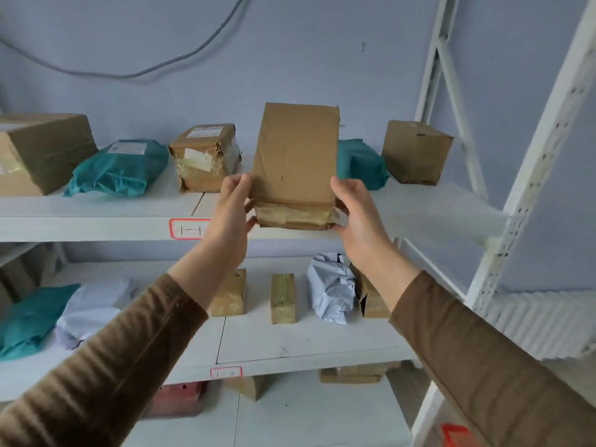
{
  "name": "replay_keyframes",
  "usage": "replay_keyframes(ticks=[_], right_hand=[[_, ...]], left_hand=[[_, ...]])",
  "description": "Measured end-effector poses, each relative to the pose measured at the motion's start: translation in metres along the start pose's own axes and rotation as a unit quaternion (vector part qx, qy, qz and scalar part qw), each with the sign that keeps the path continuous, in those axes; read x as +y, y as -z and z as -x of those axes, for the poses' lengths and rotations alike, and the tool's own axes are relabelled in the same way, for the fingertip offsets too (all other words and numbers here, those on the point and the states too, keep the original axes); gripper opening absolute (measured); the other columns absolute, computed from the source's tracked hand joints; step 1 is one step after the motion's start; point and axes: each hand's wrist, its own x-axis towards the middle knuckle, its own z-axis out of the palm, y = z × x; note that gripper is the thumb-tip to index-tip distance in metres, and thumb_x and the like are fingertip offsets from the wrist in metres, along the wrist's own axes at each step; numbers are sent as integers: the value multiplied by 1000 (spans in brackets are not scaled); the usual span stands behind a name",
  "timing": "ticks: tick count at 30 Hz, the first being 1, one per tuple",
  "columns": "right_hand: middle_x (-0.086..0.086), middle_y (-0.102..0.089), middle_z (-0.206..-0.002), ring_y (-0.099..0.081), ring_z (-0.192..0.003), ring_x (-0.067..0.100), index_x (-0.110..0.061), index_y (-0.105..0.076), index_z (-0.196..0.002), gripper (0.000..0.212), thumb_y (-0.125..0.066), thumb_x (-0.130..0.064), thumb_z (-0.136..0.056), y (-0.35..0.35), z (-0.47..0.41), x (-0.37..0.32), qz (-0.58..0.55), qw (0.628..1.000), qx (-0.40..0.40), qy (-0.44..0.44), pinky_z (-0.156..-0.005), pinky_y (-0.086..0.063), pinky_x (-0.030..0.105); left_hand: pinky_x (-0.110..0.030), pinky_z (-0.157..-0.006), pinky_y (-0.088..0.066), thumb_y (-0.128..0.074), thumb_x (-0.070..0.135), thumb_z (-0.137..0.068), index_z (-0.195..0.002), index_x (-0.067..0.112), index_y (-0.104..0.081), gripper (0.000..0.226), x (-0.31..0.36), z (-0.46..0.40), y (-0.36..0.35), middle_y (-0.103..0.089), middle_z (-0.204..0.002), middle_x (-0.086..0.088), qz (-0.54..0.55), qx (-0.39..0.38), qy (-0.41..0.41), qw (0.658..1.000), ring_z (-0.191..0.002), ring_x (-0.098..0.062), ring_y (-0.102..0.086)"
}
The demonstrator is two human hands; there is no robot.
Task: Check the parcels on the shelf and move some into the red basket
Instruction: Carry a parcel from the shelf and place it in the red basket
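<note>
Fingers of left hand (pixel 233 204) and right hand (pixel 354 208) clamp the lower side edges of the upright cardboard parcel (pixel 295 162), held above the top shelf (pixel 96 217) at 12 o'clock; looks stiff, light, tape-slick at base.

cable (pixel 129 74): sags along wall | radiator (pixel 532 324): right of the rack

Both arms wear ribbed brown sleeves (pixel 135 346).
</note>
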Motion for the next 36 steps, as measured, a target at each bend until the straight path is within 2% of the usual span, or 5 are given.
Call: replay_keyframes(ticks=[8,12,18,28,36], right_hand=[[8,-63,-143,-58,-133,29,-28,-55,-144,66,-75,-40,-83,89,127,31,-43,996,-59,-44,-113,-42,51],[5,-61,-141,-45,-118,27,-36,-60,-139,68,-82,-46,-75,125,172,49,-93,986,-58,-127,-111,-33,44],[14,-69,-122,-63,-108,32,-21,-67,-136,57,-67,-53,-88,158,203,50,-150,953,-8,-264,-97,-55,44],[20,-57,-149,-50,-142,38,-8,-62,-142,62,-52,-43,-92,193,211,62,-270,924,-23,-270,-121,-30,60],[-9,-59,-140,-55,-131,9,-35,-57,-142,74,-73,-61,-75,157,221,41,203,978,1,53,-107,-48,32]], left_hand=[[-37,-93,-41,-44,35,-111,-120,23,-57,20,-49,142,-14,-62,-101,6,-40,-50,32,997,-91,-13,-56],[-27,-74,-42,-43,31,-111,-135,26,-55,28,-74,186,-22,-70,-85,18,-52,-97,67,992,-73,-1,-63],[-38,-106,-48,-58,24,-105,-137,38,-64,35,-89,217,-34,-59,-130,-5,-91,-124,113,982,-111,-17,-67],[-6,-94,-44,-71,26,-97,-132,36,-68,36,-91,247,-70,-45,-124,-6,-249,-113,-63,960,-112,-8,-53],[-42,-116,-41,-58,66,-91,-148,29,-51,68,-140,218,-55,-58,-149,7,-12,-71,198,978,-139,-15,-53]])
